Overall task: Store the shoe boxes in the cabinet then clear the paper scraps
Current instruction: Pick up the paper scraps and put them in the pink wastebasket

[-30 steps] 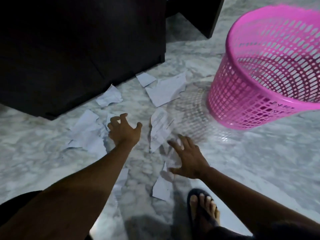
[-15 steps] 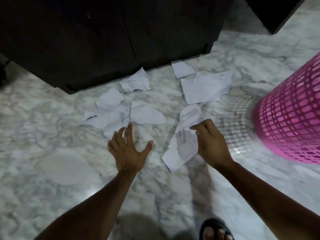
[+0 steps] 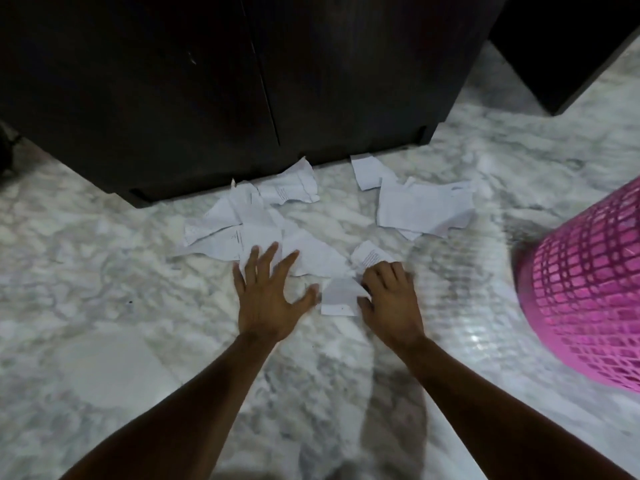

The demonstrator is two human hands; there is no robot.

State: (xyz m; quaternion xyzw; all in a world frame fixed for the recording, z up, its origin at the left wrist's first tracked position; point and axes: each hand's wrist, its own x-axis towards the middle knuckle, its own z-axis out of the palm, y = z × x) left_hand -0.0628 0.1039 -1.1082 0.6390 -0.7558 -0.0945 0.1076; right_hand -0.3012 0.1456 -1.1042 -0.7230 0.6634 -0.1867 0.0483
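Both hands are down low over the marble floor (image 3: 104, 306), right in the middle of the paper mess. The left hand (image 3: 268, 299) is spread wide, fingers straight and fanned out, fingertips just reaching the edge of the nearest scraps, not gripping anything. The right hand (image 3: 389, 301) has its fingers curled down onto a small white torn piece (image 3: 337, 296), thumb against its right edge, so it looks like it's pinching it, though there's some motion blur there. Just above that hand is a printed scrap (image 3: 370, 254) with a few lines of text, touching or nearly touching the knuckles. The rest of the paper scraps lie in two bunches: a bigger pile (image 3: 239, 223) ahead of the left hand, running up to the foot of the dark cabinet (image 3: 242, 81), and another cluster (image 3: 422, 206) off to the right, nearer the pink mesh basket (image 3: 588, 289). The cabinet's doors are closed. The basket stands at the right edge of the view, well apart from both hands.
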